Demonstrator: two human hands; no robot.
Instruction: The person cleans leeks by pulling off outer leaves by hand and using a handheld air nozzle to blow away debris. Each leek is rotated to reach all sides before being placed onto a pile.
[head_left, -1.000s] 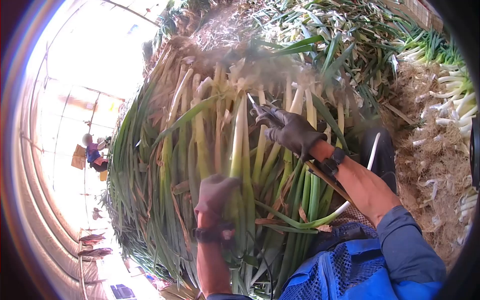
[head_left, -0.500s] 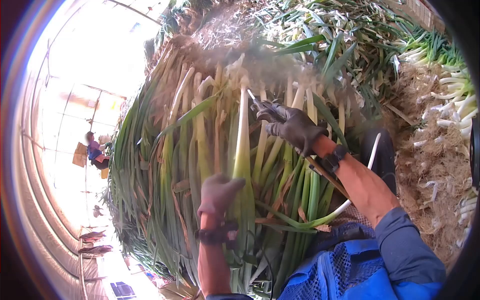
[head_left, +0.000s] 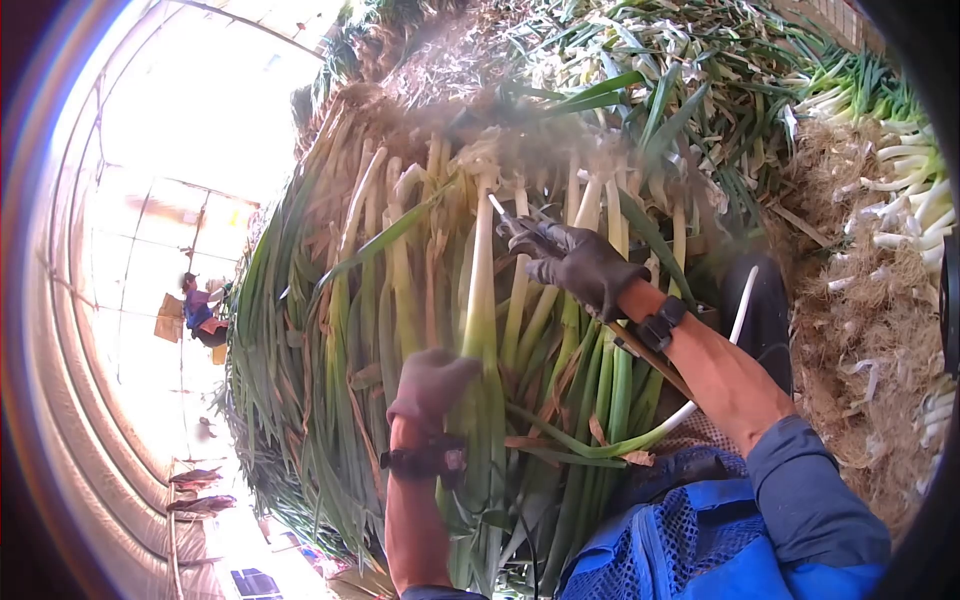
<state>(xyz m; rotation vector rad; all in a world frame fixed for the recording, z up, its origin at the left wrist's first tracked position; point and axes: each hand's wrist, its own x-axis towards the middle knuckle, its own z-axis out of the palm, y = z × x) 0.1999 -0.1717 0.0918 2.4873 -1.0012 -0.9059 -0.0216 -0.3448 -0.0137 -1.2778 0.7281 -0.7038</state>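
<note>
My left hand (head_left: 432,385), in a grey-brown glove, is closed around the green part of a large leek (head_left: 480,260). That leek stands with its pale stalk and roots pointing away from me. My right hand (head_left: 585,268), in a dark glove, is closed on what looks like an air blow gun (head_left: 497,206), its thin pale tip beside the upper stalk. A brown hose (head_left: 650,358) runs from under the right hand along the forearm. Most of the tool's body is hidden by the glove. Dust blurs the roots around the tip.
Many more leeks (head_left: 300,240) lie packed beneath and beside my hands. A single leek (head_left: 742,305) bends across near my knee. Leaf scraps (head_left: 690,60) heap up at the back; trimmed leeks (head_left: 915,190) with roots lie at right. Another person (head_left: 203,310) is at far left by a cardboard box (head_left: 170,318).
The leek's root end and the tool tip sit slightly lower in view. My left hand has shifted a little to the left, still around the leek.
</note>
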